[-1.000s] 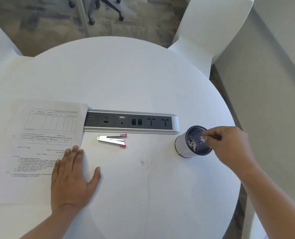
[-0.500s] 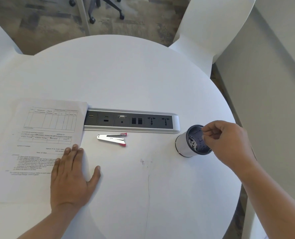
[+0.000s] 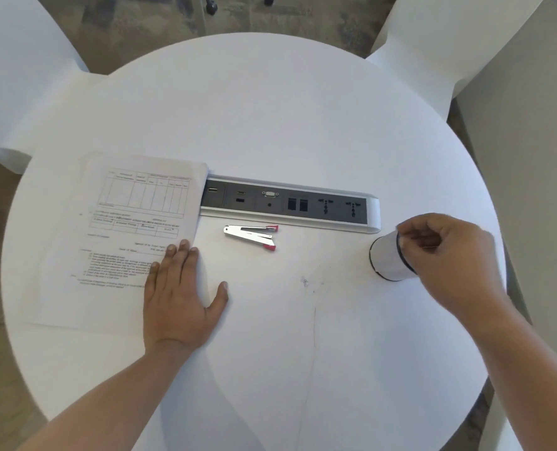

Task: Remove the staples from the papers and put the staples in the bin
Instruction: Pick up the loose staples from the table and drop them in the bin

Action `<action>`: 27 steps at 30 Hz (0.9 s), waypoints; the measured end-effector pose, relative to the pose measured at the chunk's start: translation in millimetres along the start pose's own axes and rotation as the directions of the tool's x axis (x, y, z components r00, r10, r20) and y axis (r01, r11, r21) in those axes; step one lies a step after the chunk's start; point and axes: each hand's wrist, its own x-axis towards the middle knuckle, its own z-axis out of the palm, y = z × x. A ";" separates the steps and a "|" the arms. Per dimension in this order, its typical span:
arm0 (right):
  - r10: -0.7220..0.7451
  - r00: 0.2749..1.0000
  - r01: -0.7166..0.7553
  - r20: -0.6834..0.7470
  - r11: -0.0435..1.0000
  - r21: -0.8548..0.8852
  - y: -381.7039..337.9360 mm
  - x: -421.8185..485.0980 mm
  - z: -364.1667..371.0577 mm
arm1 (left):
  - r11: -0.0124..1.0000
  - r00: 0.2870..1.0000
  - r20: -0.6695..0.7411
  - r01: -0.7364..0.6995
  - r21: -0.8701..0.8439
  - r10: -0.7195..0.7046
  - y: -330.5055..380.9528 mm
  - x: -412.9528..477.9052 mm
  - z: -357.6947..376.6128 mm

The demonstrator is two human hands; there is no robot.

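Observation:
A stack of printed papers (image 3: pixel 124 229) lies on the left of the round white table (image 3: pixel 270 109). My left hand (image 3: pixel 179 297) rests flat on the stack's lower right corner, fingers spread. The small white bin (image 3: pixel 386 258) with a dark rim stands near the table's right edge. My right hand (image 3: pixel 446 252) hovers over the bin's mouth and hides it, fingertips pinched together at the rim. No staple shows between the fingers. A silver staple tool with red tips (image 3: pixel 252 234) lies between the papers and the bin, touched by neither hand.
A grey power and data socket strip (image 3: pixel 290 203) is set into the table behind the staple tool, its left end under the papers. White chairs stand at the back left (image 3: pixel 20 60) and back right (image 3: pixel 449 37). A wall panel (image 3: pixel 530 157) runs along the right.
My right hand has shifted further over the bin and now covers its opening. The view has tilted down a little. My left hand stays flat on the papers.

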 end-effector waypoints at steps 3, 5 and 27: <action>-0.090 0.981 0.100 0.171 0.993 -0.054 -7.9 -12.6 38.3 | 1.000 1.000 0.005 -0.005 0.009 0.005 0.0 0.2 0.1; -0.100 0.946 0.151 0.309 0.978 -0.146 -3.7 -18.6 67.3 | 1.000 1.000 0.013 -0.002 0.011 0.002 0.0 0.2 0.4; -0.204 0.808 0.436 0.553 0.838 -0.328 1.3 -14.5 119.2 | 1.000 1.000 0.012 0.002 0.017 -0.003 -1.4 0.2 1.0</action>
